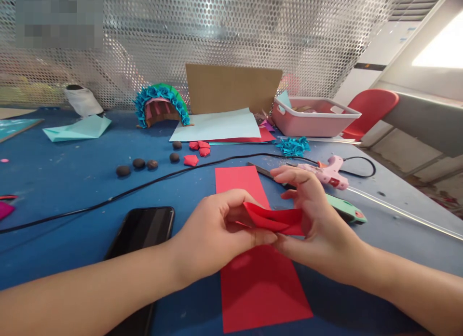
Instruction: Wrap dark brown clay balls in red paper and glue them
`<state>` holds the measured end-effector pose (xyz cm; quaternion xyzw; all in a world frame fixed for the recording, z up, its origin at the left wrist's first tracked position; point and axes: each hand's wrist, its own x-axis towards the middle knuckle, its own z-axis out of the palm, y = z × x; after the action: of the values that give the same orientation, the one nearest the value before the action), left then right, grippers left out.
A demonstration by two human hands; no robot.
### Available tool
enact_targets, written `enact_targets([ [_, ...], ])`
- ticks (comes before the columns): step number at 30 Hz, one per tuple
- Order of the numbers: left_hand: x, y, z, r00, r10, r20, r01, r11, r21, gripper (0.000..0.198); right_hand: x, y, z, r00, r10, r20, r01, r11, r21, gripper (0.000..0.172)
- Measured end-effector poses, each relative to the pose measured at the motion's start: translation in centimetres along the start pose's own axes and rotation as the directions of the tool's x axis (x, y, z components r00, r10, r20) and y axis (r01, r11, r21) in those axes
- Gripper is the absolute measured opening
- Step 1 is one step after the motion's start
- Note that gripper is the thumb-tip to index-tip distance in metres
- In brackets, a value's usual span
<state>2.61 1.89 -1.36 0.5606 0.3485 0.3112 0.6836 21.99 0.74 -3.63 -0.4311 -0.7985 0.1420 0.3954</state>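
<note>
Between my two hands is a folded piece of red paper (277, 220), held above the table with its layers slightly parted. My left hand (220, 235) pinches its left side, thumb along the near edge. My right hand (311, 215) grips its right end between thumb and fingers, with the index finger raised and bent. Under both hands lies a flat red paper strip (262, 297), partly covered by them. Right behind my right hand, a green utility knife (345, 208) with its dark blade out points to the back left.
A black phone (144, 230) lies left of the strip. A black cord (162, 178) runs across the blue table to a pink glue gun (331, 172). Dark balls (139, 163), small red folded pieces (191, 160), a pink basket (314, 119) and a blue-fringed arch (161, 102) stand farther back.
</note>
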Motion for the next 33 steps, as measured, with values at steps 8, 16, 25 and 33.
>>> enact_targets([
  [8, 0.7, 0.0, -0.4, 0.976, -0.216, 0.004, 0.211, 0.949, -0.235, 0.04, 1.1, 0.6, -2.4, 0.809, -0.583, 0.074, 0.576, 0.761, -0.298, 0.031],
  [16, 0.8, -0.2, -0.4, 0.936, -0.344, 0.069, 0.35, 0.903, -0.25, 0.027, 0.6, 0.2, -3.2, 0.674, -0.718, 0.172, 0.728, 0.608, -0.316, 0.017],
  [25, 0.3, -0.1, -0.3, 0.951, -0.308, 0.013, 0.308, 0.949, -0.063, 0.025, 0.7, -0.3, -2.0, 0.845, -0.502, 0.184, 0.53, 0.832, -0.164, 0.022],
  [33, 0.3, -0.8, -0.7, 0.963, -0.267, 0.044, 0.266, 0.963, 0.034, 0.025, 0.4, -0.6, -1.5, 0.936, -0.316, 0.158, 0.337, 0.932, -0.135, 0.021],
])
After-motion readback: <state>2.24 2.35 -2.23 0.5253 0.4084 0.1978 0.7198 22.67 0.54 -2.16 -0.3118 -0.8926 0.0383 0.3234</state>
